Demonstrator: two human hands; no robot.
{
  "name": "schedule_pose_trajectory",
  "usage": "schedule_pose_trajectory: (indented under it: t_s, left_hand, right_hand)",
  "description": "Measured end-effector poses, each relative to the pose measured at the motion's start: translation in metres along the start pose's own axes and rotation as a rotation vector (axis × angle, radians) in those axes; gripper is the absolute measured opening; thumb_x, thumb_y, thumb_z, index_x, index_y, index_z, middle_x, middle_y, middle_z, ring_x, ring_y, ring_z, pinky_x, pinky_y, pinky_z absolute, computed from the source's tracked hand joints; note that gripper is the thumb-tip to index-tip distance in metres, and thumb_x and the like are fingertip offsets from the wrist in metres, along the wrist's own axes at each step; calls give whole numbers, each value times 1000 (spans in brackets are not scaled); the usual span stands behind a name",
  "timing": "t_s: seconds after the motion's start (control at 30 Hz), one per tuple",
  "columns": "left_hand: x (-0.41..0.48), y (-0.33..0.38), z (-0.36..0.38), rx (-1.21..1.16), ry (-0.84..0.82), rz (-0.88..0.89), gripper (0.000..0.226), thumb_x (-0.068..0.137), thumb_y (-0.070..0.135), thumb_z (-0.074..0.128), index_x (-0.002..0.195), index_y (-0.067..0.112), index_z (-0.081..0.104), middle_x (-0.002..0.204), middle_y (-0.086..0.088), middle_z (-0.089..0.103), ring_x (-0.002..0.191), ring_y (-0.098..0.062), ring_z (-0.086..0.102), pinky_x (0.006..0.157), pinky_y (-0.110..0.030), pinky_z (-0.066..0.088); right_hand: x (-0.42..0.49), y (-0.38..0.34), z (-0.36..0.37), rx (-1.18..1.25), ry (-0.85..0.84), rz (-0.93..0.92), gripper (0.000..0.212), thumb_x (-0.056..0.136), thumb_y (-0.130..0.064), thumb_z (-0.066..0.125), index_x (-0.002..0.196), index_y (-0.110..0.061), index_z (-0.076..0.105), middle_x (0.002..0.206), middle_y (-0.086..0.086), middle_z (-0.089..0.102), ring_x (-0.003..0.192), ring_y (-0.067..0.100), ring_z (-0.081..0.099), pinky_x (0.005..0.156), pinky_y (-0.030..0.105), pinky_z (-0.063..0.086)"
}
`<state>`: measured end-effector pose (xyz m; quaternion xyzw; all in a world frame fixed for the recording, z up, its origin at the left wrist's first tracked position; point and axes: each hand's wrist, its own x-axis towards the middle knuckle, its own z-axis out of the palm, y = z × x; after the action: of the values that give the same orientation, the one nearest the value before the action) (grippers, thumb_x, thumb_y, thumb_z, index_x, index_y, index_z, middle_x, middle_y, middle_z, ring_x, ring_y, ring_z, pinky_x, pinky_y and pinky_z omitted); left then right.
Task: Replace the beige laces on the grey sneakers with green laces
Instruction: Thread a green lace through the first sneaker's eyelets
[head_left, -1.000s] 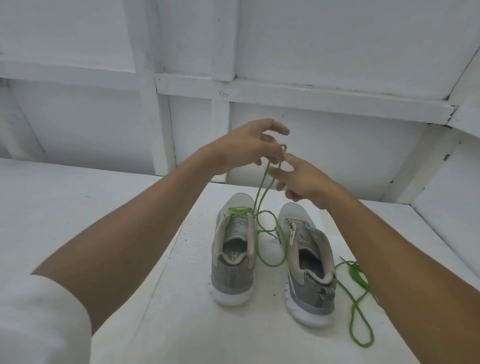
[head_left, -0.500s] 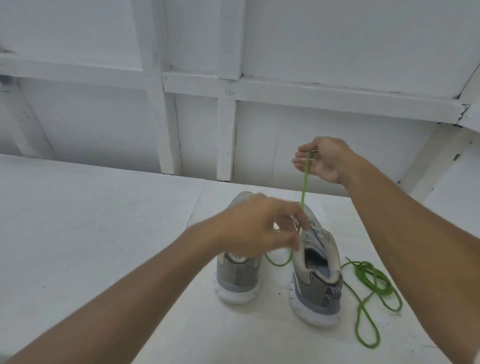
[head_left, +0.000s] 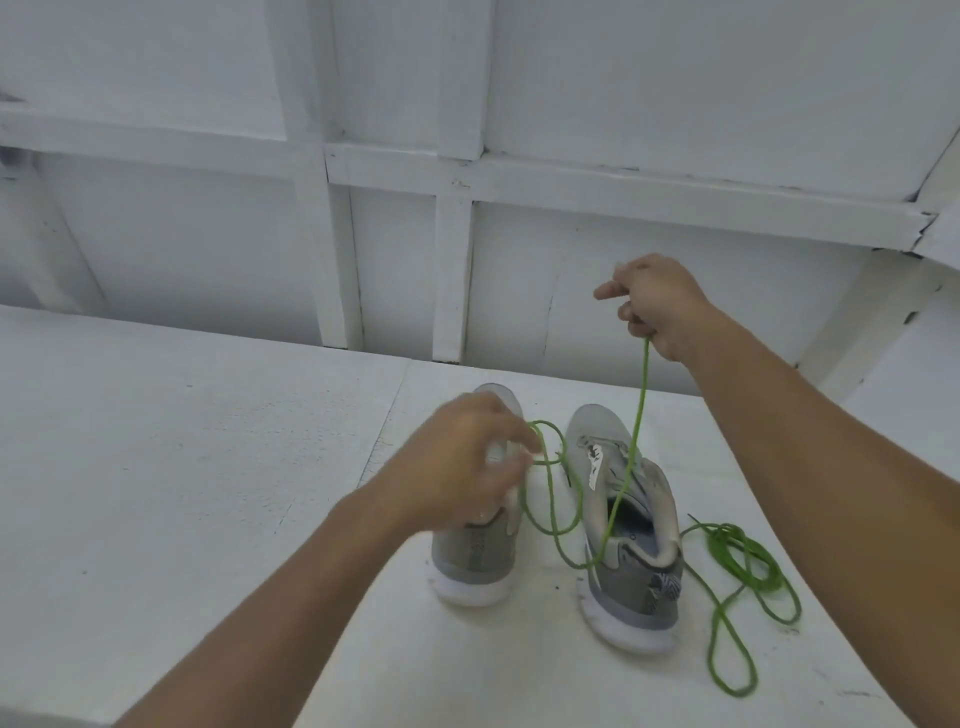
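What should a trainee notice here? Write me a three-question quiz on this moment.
1. True or false: the right hand grips a thin green lace.
2. The second green lace lies coiled: A inside a sneaker; B on the white table, right of the right-hand grey sneaker; C hanging off the table's edge.
3. Which is held higher, the left hand or the right?
Key: 1 true; 2 B; 3 the right.
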<state>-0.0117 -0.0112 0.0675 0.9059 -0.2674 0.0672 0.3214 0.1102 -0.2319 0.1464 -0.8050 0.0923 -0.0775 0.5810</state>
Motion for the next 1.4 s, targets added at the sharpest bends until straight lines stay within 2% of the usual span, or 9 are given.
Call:
schedule_pose_trajectory:
  t_s: [0.1, 0.23, 0.33, 0.43, 0.57, 0.7, 0.87, 1.13, 1.4]
  left_hand:
    - [11, -32, 2, -14, 168, -280, 18, 92, 28, 59, 106, 25, 70, 99, 7, 61, 91, -9, 56, 78, -23, 43]
    - [13, -61, 21, -95, 158, -448, 25, 91, 41, 61, 107, 24, 67, 95, 9, 66, 88, -9, 61, 74, -26, 50]
    - [11, -66, 30, -125, 188, -458, 25, 91, 43, 59, 107, 25, 68, 92, 10, 66, 86, -8, 62, 76, -28, 51]
    - [10, -70, 36, -161, 212, -468, 26, 94, 41, 56, 110, 25, 69, 96, 7, 67, 87, -9, 62, 78, -27, 50]
    - [9, -71, 44, -209, 244, -460, 27, 98, 35, 50, 110, 21, 70, 99, 6, 68, 86, -10, 62, 78, -25, 47]
    - [8, -70, 51, -231, 299, -501, 32, 101, 24, 41, 99, 9, 70, 93, -4, 70, 87, -21, 60, 74, -31, 44]
    - [8, -77, 60, -301, 340, -572, 36, 101, 18, 34, 98, 1, 65, 93, -12, 67, 87, -26, 60, 66, -25, 42]
    - [6, -78, 64, -337, 395, -587, 35, 101, 16, 33, 99, -1, 64, 93, -13, 67, 88, -27, 59, 77, -39, 46]
    - [5, -77, 65, -348, 412, -573, 36, 101, 16, 33, 98, -1, 65, 91, -13, 67, 87, -28, 60, 74, -40, 46]
  right_hand:
    - [-17, 9, 19, -63, -111, -118, 12, 94, -20, 59, 83, -17, 58, 78, 2, 66, 52, 14, 44, 45, 20, 31]
    - [-39, 30, 54, -293, -219, -234, 5, 88, -21, 68, 84, -21, 70, 79, -6, 66, 62, 4, 52, 55, 17, 37]
    - [-51, 49, 77, -434, -300, -278, 12, 93, -18, 62, 98, -15, 73, 86, -6, 64, 71, 3, 54, 59, 13, 36]
    - [-60, 64, 95, -482, -337, -277, 10, 92, -15, 61, 94, -17, 70, 91, -3, 64, 83, 12, 58, 66, 18, 39]
    - [-67, 77, 107, -513, -308, -279, 12, 88, -14, 61, 81, -23, 65, 85, -4, 64, 82, 14, 59, 67, 21, 41]
    - [-71, 80, 112, -523, -293, -285, 10, 89, -14, 59, 87, -18, 68, 90, -2, 65, 84, 14, 58, 71, 24, 42]
    - [-72, 85, 115, -553, -279, -308, 11, 90, -13, 58, 88, -18, 68, 87, -7, 59, 82, 12, 53, 69, 22, 37]
    - [-78, 85, 119, -611, -288, -339, 12, 91, -13, 55, 92, -16, 67, 86, -5, 56, 82, 16, 53, 68, 25, 39]
    - [-82, 86, 125, -673, -288, -353, 16, 90, -12, 53, 94, -16, 67, 98, 4, 66, 90, 22, 58, 74, 32, 49]
